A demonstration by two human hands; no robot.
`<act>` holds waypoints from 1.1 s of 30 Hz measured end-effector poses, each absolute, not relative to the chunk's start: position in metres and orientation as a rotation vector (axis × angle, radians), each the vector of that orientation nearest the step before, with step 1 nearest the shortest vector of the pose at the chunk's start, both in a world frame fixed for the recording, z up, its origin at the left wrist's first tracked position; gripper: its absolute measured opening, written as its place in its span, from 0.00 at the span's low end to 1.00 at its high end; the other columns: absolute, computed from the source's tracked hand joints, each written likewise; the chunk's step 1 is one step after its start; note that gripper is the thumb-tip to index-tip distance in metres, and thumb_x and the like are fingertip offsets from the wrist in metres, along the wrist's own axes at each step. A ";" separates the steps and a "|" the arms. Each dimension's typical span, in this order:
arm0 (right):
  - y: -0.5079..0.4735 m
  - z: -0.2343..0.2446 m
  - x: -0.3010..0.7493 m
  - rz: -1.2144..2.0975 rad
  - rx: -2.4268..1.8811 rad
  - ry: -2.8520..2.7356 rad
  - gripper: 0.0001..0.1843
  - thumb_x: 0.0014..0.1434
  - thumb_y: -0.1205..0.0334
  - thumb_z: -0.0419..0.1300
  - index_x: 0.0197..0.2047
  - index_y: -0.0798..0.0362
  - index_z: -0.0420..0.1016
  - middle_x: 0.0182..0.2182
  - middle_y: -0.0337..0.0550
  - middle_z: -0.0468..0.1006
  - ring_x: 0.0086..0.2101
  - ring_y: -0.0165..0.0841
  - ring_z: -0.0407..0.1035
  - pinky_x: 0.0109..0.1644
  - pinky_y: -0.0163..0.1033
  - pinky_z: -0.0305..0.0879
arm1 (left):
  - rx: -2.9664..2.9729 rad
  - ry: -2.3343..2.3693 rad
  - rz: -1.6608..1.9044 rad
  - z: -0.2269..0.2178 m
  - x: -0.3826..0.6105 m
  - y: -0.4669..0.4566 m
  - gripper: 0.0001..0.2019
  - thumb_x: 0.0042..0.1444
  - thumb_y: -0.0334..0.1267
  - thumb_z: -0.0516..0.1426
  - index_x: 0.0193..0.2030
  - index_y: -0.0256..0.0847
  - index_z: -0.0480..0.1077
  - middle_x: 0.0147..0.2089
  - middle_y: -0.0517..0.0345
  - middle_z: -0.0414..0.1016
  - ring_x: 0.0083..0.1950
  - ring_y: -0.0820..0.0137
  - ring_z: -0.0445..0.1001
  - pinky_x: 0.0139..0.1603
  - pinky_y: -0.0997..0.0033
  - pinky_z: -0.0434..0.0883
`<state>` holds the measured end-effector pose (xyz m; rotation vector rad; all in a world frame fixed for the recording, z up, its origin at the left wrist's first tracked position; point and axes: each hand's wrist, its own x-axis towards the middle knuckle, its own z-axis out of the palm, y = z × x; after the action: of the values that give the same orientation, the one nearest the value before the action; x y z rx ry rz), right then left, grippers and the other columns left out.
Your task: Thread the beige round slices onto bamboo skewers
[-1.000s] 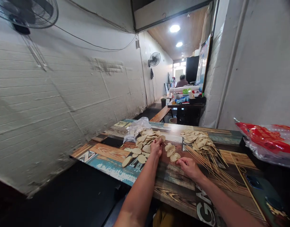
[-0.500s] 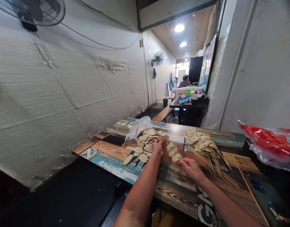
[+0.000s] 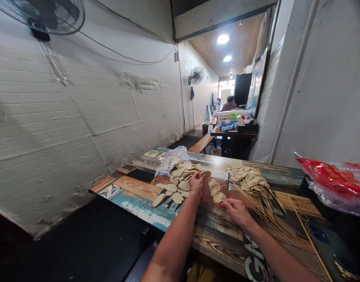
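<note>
Loaded skewer (image 3: 215,189) pointing away and leftish
Right hand (image 3: 237,210) pinches its near end, left hand (image 3: 196,184) grips a pale slice (image 3: 206,174); long axis sits kinda diagonal.

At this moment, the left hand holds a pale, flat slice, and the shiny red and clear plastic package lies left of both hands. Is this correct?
Not on the left: the head view shows the red package to the right of the right hand. The left hand does hold the slice.
</note>
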<state>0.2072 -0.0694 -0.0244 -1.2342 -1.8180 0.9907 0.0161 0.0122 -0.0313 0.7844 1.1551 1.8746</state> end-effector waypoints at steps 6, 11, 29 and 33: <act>-0.070 -0.024 0.206 1.001 -1.250 -1.803 0.22 0.52 0.48 0.51 0.28 0.57 0.79 0.16 0.38 0.68 0.19 0.31 0.61 0.25 0.35 0.54 | 0.831 1.189 1.894 -0.033 0.016 0.011 0.14 0.36 0.40 0.68 0.30 0.38 0.73 0.29 0.59 0.76 0.30 0.72 0.73 0.33 0.74 0.69; -0.070 -0.024 0.206 0.952 -1.230 -1.827 0.22 0.53 0.49 0.51 0.27 0.56 0.79 0.16 0.39 0.69 0.20 0.32 0.63 0.26 0.36 0.55 | 0.749 1.141 1.905 -0.030 0.015 0.009 0.15 0.33 0.37 0.69 0.30 0.37 0.73 0.27 0.58 0.76 0.28 0.73 0.72 0.31 0.75 0.68; -0.071 -0.021 0.205 0.918 -1.204 -1.830 0.24 0.54 0.49 0.50 0.28 0.57 0.80 0.17 0.40 0.70 0.20 0.32 0.63 0.26 0.36 0.55 | 0.803 1.165 1.865 -0.032 0.020 0.009 0.15 0.35 0.40 0.69 0.30 0.37 0.73 0.27 0.59 0.75 0.27 0.73 0.72 0.29 0.75 0.67; -0.071 -0.021 0.205 0.881 -1.145 -1.857 0.24 0.55 0.49 0.50 0.28 0.57 0.80 0.20 0.42 0.73 0.23 0.32 0.64 0.28 0.36 0.57 | 0.639 1.055 1.847 -0.027 0.019 0.007 0.16 0.36 0.39 0.69 0.31 0.38 0.72 0.26 0.61 0.74 0.26 0.73 0.72 0.29 0.74 0.68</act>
<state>0.2051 -0.0710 -0.0210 -1.1449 -1.8572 0.8811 0.0195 0.0070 -0.0267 0.6389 1.0551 1.8471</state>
